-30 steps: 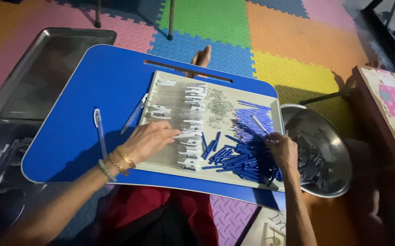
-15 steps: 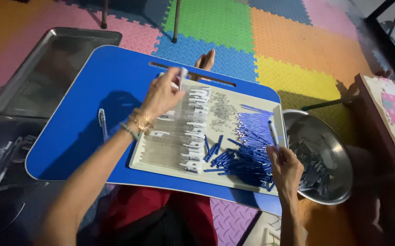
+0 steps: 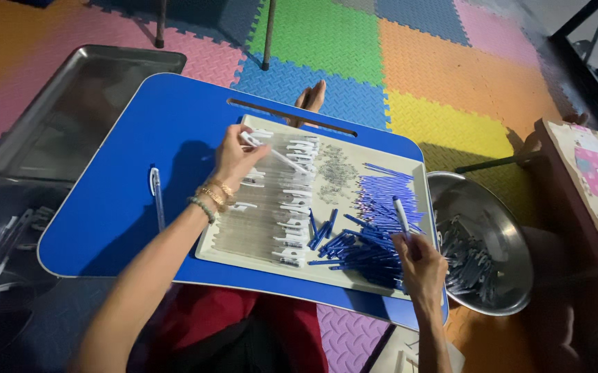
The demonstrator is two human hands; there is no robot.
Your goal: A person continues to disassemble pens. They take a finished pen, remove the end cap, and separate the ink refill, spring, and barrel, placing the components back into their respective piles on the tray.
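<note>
Two hands sort pen parts on a cream tray over a blue lap table.

Nearest, the right hand (image 3: 423,266) has its fingers closed on a slim white-and-blue pen piece (image 3: 401,215), held upright over the heap of loose blue plastic refills (image 3: 371,224) at the right end of the shallow cream rectangular tray (image 3: 313,266). Left hand (image 3: 237,153) pinches a clear plastic pen barrel (image 3: 275,153) above the rows of clear barrels (image 3: 271,207) at the tray's left. Parts look light, stiff and smooth, likely to roll; best pinched mid-shaft. One assembled pen (image 3: 157,197) lies alone on the blue rounded plastic lap table (image 3: 126,179). Round steel bowl (image 3: 482,242), right, holds dark small parts, hard to make out. Far left, the grey metal tray (image 3: 78,110) is dim, contents unclear. Fingertips are partly hidden.
</note>
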